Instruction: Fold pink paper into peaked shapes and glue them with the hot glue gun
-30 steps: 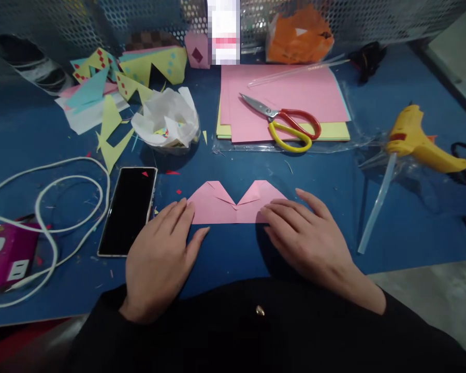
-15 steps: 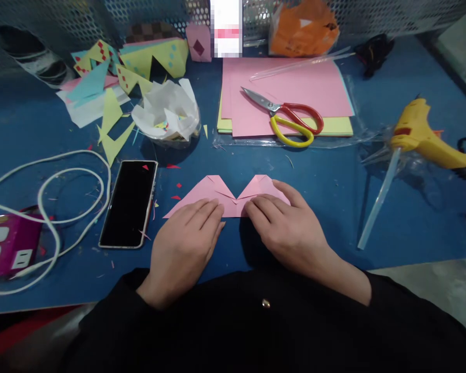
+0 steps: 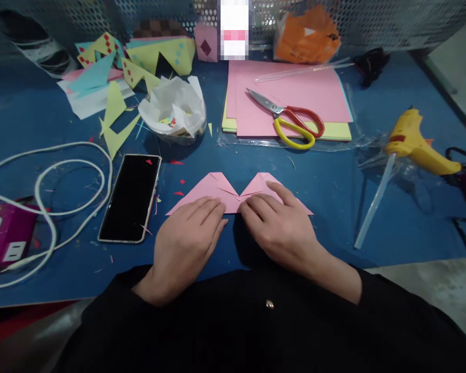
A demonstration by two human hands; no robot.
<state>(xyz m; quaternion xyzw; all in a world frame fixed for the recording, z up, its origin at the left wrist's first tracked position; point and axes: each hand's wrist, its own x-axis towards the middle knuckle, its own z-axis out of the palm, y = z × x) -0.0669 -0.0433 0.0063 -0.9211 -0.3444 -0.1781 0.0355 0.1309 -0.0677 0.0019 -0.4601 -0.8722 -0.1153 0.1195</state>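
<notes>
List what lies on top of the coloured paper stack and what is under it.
On top: scissors and a clear strip. Under the stack, clear plastic shows past the near edge; anything else beneath is covered.

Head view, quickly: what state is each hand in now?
Left hand: open, fingers on the folded pink paper.
Right hand: open, fingers on the same paper.

Matt, creased pink paper (image 3: 252, 187); glossy, smooth black phone screen (image 3: 131, 198); shiny metal scissor blades (image 3: 261, 100); crinkled clear plastic sleeve (image 3: 336, 147); perforated metal panel (image 3: 357, 23)
</notes>
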